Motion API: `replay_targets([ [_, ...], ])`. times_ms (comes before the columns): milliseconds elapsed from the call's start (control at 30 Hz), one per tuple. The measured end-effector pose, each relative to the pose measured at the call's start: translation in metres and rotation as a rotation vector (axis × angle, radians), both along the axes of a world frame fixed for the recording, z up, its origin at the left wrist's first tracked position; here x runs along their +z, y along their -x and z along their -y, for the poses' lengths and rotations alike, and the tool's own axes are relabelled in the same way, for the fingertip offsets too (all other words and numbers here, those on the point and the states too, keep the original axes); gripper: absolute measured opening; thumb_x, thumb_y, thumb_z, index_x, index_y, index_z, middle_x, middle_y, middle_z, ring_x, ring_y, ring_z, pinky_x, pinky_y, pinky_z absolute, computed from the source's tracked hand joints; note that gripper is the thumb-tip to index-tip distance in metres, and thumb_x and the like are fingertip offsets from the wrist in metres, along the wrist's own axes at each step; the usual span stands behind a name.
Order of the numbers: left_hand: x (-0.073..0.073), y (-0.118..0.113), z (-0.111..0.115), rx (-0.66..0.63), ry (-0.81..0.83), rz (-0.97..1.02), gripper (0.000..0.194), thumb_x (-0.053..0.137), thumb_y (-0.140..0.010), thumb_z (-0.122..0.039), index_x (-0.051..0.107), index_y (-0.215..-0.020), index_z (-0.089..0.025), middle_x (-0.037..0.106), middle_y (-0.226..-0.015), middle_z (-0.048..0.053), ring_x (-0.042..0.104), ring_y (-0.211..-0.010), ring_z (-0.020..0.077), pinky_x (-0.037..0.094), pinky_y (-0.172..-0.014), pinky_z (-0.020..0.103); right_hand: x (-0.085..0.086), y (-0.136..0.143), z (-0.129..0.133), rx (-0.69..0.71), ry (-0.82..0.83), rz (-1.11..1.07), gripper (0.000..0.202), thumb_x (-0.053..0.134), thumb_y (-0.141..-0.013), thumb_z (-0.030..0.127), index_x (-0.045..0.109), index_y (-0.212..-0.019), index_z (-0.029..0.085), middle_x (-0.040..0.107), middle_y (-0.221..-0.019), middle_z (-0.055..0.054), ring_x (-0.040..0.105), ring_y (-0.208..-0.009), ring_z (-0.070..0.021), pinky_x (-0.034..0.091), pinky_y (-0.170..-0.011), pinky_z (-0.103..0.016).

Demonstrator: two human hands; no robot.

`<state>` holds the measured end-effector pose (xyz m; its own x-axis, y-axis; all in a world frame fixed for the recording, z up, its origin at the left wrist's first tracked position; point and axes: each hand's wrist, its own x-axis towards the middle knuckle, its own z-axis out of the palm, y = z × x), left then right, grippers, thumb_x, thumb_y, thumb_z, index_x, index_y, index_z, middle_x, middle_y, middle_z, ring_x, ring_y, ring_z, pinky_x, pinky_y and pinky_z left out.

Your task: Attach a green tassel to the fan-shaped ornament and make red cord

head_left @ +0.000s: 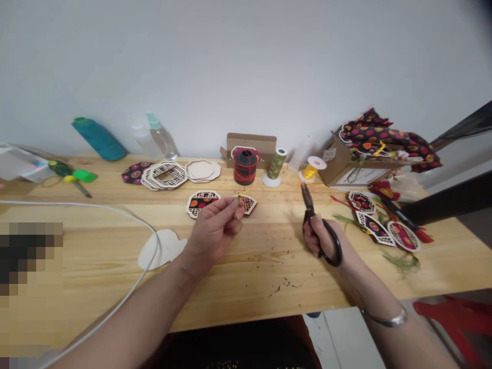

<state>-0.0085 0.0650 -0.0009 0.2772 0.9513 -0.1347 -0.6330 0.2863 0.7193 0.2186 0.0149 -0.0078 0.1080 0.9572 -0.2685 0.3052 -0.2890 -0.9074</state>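
My left hand [221, 223] is closed in a pinch above the middle of the table. A short piece of yellow cord [243, 192] with a small greenish bit sticks out from its fingertips. Just behind the fingers lies a fan-shaped wooden ornament [249, 204], partly hidden by them, and an eight-sided ornament [200, 203] with dark flowered cloth lies to its left. My right hand [321, 236] is wrapped round black-handled scissors [308, 199], the blades together and pointing at the wall. The scissors are apart from the cord.
Along the wall stand a red-and-black cord spool [245, 166], a green thread cone [277, 166], a yellow cord spool [313, 168] and a cardboard box [346, 166]. Finished ornaments [374, 228] lie right. Wooden frames [165, 175] are stacked left. A white cable [115, 207] crosses the left side.
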Motion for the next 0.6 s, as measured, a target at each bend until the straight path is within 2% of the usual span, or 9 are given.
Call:
replay_targets([
  [67,-0.001,0.000,-0.001,0.021,0.022,-0.005,0.012,0.073,-0.067,-0.017,0.064,-0.069,-0.010,0.053,-0.054,-0.003,0.028,-0.039,-0.0005,0.020,-0.038,0.013,0.008,-0.017,-0.010,-0.015,0.002,0.525,0.060,0.045,-0.066,0.078,0.050,-0.055,0.019,0.045,-0.046,-0.001,0.044,-0.043,-0.0130,0.029,-0.041,-0.024],
  [133,-0.003,0.000,-0.002,0.022,0.039,-0.021,0.013,0.074,-0.066,-0.017,0.064,-0.069,-0.010,0.054,-0.054,-0.003,0.028,-0.038,-0.0008,0.020,-0.038,0.013,0.015,-0.033,-0.021,0.025,0.119,0.999,0.054,0.049,-0.069,0.069,0.061,-0.061,0.017,0.059,-0.057,-0.010,0.057,-0.056,-0.0216,0.034,-0.048,-0.028],
  [167,-0.004,0.000,-0.002,0.019,0.045,-0.032,0.013,0.074,-0.065,-0.017,0.064,-0.069,-0.010,0.054,-0.054,-0.003,0.027,-0.038,-0.0009,0.020,-0.038,0.013,0.018,-0.040,-0.026,0.054,0.172,1.154,0.052,0.049,-0.072,0.065,0.064,-0.065,0.016,0.064,-0.064,-0.014,0.061,-0.063,-0.0252,0.036,-0.051,-0.029],
  [233,-0.005,0.000,-0.002,0.018,0.050,-0.055,0.013,0.075,-0.065,-0.018,0.065,-0.069,-0.011,0.055,-0.054,-0.002,0.028,-0.038,-0.0011,0.019,-0.038,0.013,0.022,-0.052,-0.034,0.123,0.249,1.308,0.049,0.048,-0.075,0.058,0.068,-0.072,0.014,0.068,-0.075,-0.019,0.065,-0.072,-0.0289,0.040,-0.055,-0.031],
  [367,-0.007,-0.001,-0.002,0.031,0.051,-0.100,0.014,0.075,-0.064,-0.019,0.065,-0.069,-0.010,0.057,-0.055,-0.001,0.030,-0.038,-0.0011,0.019,-0.038,0.013,0.031,-0.066,-0.042,0.265,0.298,1.350,0.034,0.056,-0.074,0.041,0.069,-0.081,0.010,0.069,-0.085,-0.020,0.066,-0.080,-0.0298,0.043,-0.058,-0.031],
  [433,-0.008,-0.002,-0.001,0.026,0.048,-0.128,0.015,0.075,-0.065,-0.021,0.065,-0.069,-0.010,0.057,-0.055,-0.001,0.030,-0.037,-0.0008,0.019,-0.037,0.013,0.037,-0.060,-0.044,0.253,0.233,1.382,0.027,0.058,-0.075,0.032,0.068,-0.083,0.008,0.069,-0.089,-0.022,0.066,-0.084,-0.0319,0.046,-0.063,-0.034],
  [467,-0.008,-0.003,-0.001,0.023,0.046,-0.142,0.015,0.075,-0.065,-0.021,0.065,-0.069,-0.010,0.058,-0.056,-0.001,0.031,-0.038,-0.0006,0.019,-0.037,0.014,0.039,-0.053,-0.045,0.235,0.147,1.347,0.025,0.056,-0.076,0.029,0.068,-0.083,0.008,0.069,-0.090,-0.022,0.065,-0.086,-0.0324,0.046,-0.066,-0.036],
  [533,-0.009,-0.004,-0.001,0.016,0.042,-0.167,0.016,0.074,-0.066,-0.023,0.065,-0.068,-0.010,0.058,-0.056,0.000,0.031,-0.038,-0.0003,0.019,-0.037,0.014,0.040,-0.028,-0.048,0.233,-0.109,1.067,0.024,0.051,-0.082,0.029,0.068,-0.088,0.012,0.069,-0.094,-0.018,0.064,-0.089,-0.0297,0.048,-0.075,-0.040],
  [600,-0.009,-0.005,0.000,0.015,0.041,-0.181,0.016,0.074,-0.066,-0.023,0.065,-0.067,-0.010,0.057,-0.056,-0.001,0.032,-0.038,-0.0001,0.019,-0.037,0.014,0.032,0.007,-0.052,0.316,-0.309,0.460,0.030,0.054,-0.082,0.033,0.062,-0.107,0.017,0.067,-0.104,-0.013,0.063,-0.095,-0.0231,0.049,-0.082,-0.037],
])
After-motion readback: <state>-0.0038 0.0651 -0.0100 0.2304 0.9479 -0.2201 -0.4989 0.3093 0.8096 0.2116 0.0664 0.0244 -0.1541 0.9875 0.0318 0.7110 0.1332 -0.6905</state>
